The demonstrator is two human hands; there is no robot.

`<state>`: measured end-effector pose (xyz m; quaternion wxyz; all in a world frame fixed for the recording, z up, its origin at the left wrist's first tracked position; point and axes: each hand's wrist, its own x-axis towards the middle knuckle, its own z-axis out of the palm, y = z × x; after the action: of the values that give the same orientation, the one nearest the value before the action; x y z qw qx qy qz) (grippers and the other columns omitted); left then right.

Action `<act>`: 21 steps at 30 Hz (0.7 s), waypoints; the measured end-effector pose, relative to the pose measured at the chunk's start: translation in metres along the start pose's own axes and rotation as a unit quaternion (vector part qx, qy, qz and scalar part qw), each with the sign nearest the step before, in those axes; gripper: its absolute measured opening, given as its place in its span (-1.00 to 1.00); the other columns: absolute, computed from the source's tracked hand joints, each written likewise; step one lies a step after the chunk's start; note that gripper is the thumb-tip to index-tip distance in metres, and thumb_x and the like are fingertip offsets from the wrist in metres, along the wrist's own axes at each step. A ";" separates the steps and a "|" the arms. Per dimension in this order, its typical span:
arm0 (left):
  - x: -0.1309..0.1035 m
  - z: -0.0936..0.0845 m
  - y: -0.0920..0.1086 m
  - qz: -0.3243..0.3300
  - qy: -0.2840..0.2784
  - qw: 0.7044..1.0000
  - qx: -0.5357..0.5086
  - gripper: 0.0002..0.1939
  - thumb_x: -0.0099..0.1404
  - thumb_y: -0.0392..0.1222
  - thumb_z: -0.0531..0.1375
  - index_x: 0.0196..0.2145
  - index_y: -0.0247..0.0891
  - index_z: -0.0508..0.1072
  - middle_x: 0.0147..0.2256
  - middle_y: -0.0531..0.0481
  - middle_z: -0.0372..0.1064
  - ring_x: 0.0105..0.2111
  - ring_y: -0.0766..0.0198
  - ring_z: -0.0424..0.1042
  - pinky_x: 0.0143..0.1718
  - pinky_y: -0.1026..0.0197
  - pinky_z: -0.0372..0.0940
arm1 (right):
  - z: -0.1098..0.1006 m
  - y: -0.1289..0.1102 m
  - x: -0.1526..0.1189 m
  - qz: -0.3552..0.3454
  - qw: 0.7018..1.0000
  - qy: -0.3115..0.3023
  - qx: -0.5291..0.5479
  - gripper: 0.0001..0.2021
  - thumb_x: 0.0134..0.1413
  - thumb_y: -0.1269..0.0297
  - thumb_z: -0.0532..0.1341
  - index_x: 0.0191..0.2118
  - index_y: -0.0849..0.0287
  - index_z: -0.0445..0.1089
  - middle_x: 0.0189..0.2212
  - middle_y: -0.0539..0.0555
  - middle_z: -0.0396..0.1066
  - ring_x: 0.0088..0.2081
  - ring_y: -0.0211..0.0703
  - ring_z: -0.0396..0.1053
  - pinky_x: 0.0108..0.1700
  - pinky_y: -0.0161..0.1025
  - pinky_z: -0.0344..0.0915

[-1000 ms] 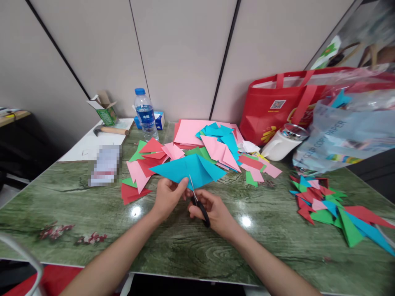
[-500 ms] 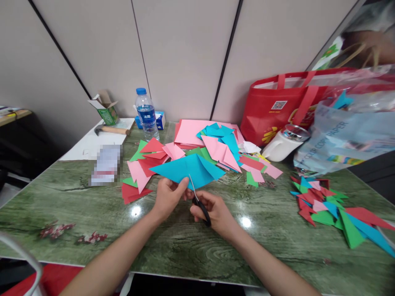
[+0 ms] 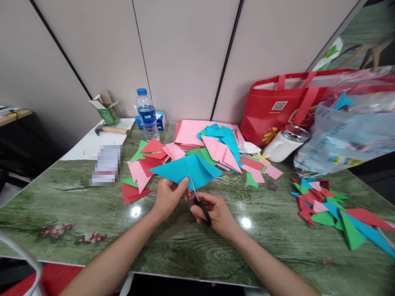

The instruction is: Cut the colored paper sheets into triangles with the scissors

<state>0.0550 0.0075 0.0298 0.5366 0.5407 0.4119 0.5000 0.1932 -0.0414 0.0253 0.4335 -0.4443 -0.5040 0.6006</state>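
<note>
A folded blue paper (image 3: 180, 169) is held up over the middle of the table, its points spreading left and right. My left hand (image 3: 168, 196) pinches its lower edge, thumb on top. In my right hand (image 3: 214, 209) are black-handled scissors (image 3: 202, 209), whose blades lie against the paper's lower middle, beside my left thumb. Behind the blue paper lie loose pink, red, green and blue pieces (image 3: 224, 154). Red, pink and green pieces (image 3: 137, 193) lie to its left. A pile of folded coloured shapes (image 3: 327, 201) rests at the right.
At the back stand a water bottle (image 3: 147, 117), a tissue box (image 3: 160, 120) and an open green box (image 3: 108, 114). A hammer (image 3: 112, 130) lies on white paper. A red bag (image 3: 268, 111), a white mug (image 3: 282, 146) and a clear plastic bag (image 3: 352, 135) stand at the right.
The right point of the blue paper has shifted slightly inward. At the top right, a blurred hand and arm seen before are gone. My hands keep nearly the same place.
</note>
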 end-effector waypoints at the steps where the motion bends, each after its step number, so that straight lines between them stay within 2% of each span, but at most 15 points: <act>1: 0.000 0.000 0.000 0.000 0.000 1.000 -0.001 -0.73 0.14 -0.13 0.20 -0.62 -0.32 0.35 -0.68 0.02 0.35 -0.68 0.34 0.33 -0.65 0.33 0.24 | 0.000 0.000 0.000 0.002 1.000 0.000 0.001 -0.64 -0.20 0.00 0.32 -0.37 0.22 0.39 -0.64 -0.10 0.21 -0.66 -0.39 0.15 -0.60 -0.37 0.14; 5: 0.002 -0.002 0.000 0.012 0.012 1.000 -0.001 -0.69 0.16 -0.08 0.17 -0.63 -0.31 0.34 -0.69 0.03 0.34 -0.69 0.34 0.31 -0.67 0.33 0.21 | 0.001 0.000 0.000 0.013 1.000 0.001 0.009 -0.62 -0.21 0.02 0.33 -0.34 0.23 0.39 -0.64 -0.11 0.21 -0.67 -0.39 0.15 -0.60 -0.36 0.12; 11: 0.006 -0.007 -0.002 0.019 0.080 0.996 0.028 -0.63 0.15 -0.07 0.18 -0.70 -0.29 0.27 -0.77 0.08 0.24 -0.77 0.39 0.21 -0.75 0.35 0.10 | 0.000 0.010 0.001 0.043 0.999 -0.002 0.028 -0.57 -0.23 0.04 0.35 -0.25 0.22 0.33 -0.63 -0.13 0.22 -0.66 -0.38 0.18 -0.58 -0.37 0.12; 14: 0.005 -0.007 -0.001 0.014 0.073 0.996 0.046 -0.63 0.15 -0.09 0.18 -0.71 -0.29 0.26 -0.76 0.07 0.25 -0.77 0.40 0.20 -0.74 0.35 0.10 | 0.000 0.012 0.002 0.044 0.998 -0.003 0.038 -0.53 -0.27 0.08 0.38 -0.23 0.19 0.28 -0.57 -0.11 0.29 -0.59 -0.34 0.24 -0.51 -0.36 0.17; 18: 0.004 -0.005 0.002 0.011 0.052 0.997 0.058 -0.66 0.14 -0.10 0.18 -0.69 -0.28 0.26 -0.76 0.08 0.25 -0.77 0.39 0.21 -0.74 0.35 0.11 | 0.000 0.007 0.002 0.034 0.999 0.000 0.040 -0.58 -0.36 0.13 0.43 -0.37 0.21 0.29 -0.49 -0.05 0.34 -0.47 -0.30 0.27 -0.36 -0.33 0.22; 21: 0.003 -0.004 0.005 0.012 0.045 0.996 0.074 -0.66 0.14 -0.11 0.18 -0.69 -0.28 0.25 -0.77 0.08 0.25 -0.77 0.39 0.21 -0.74 0.35 0.11 | 0.000 0.004 0.002 0.039 0.999 0.002 0.036 -0.59 -0.36 0.10 0.42 -0.41 0.21 0.29 -0.48 -0.03 0.34 -0.45 -0.28 0.27 -0.33 -0.31 0.23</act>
<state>0.0507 0.0106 0.0344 0.4702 0.5610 0.4647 0.4982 0.1930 -0.0398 0.0215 0.4264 -0.4490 -0.4636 0.6338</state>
